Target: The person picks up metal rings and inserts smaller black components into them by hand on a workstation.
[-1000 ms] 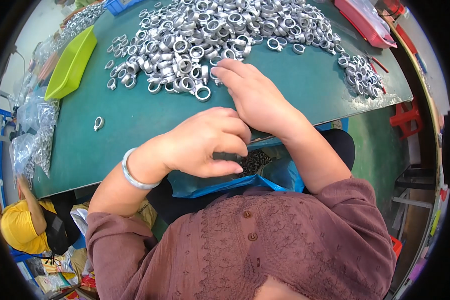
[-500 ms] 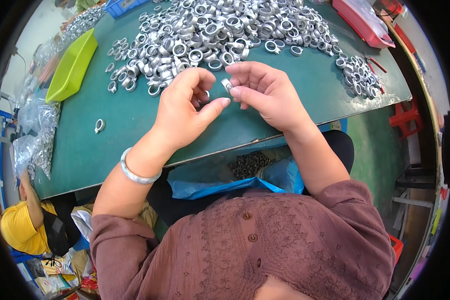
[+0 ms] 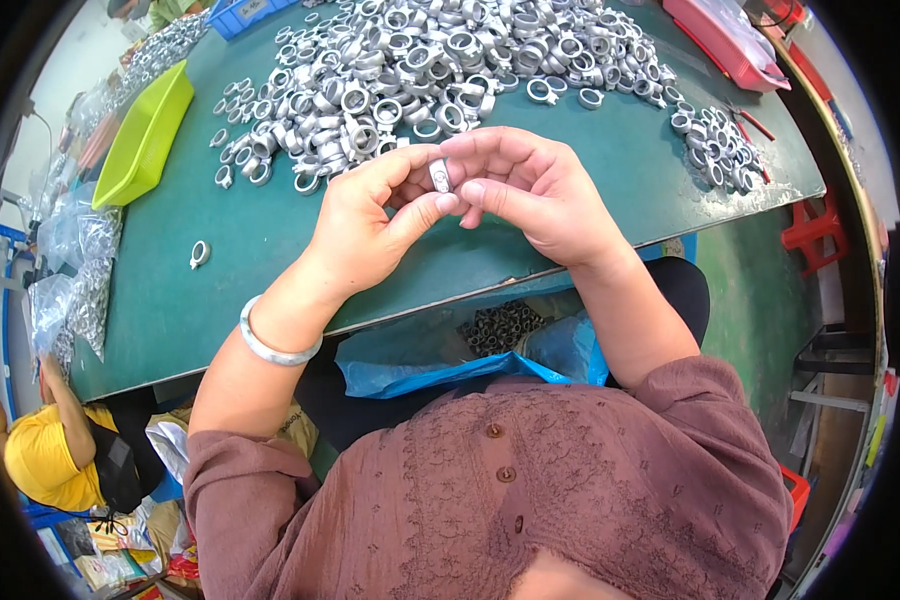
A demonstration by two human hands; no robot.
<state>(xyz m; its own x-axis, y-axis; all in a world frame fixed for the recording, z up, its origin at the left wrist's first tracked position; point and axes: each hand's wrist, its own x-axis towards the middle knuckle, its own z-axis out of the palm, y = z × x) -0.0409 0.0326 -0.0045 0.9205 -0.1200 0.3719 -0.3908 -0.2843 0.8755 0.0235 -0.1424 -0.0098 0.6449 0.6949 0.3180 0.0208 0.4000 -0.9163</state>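
A small silver metal ring clamp (image 3: 440, 176) is held up over the near part of the green table, between my two hands. My left hand (image 3: 375, 205) is closed on it, thumb below and curled fingers behind. My right hand (image 3: 530, 190) is closed at the clamp's right side; its fingers reach behind the clamp and its thumb is bent in beside it. The fingers partly hide the ring's opening. Beyond my hands lies a big heap of similar ring clamps (image 3: 400, 75).
One loose clamp (image 3: 200, 253) lies at the left. A lime-green tray (image 3: 145, 135), blue bin (image 3: 250, 12) and pink bin (image 3: 725, 45) stand around the heap. A smaller clamp pile (image 3: 715, 150) lies near red-handled pliers (image 3: 755, 125). A blue plastic bag (image 3: 450, 375) with dark parts is by my lap.
My hands have drawn together. The ring clamp has moved slightly left from my right fingertips and is now between the fingers of both hands.
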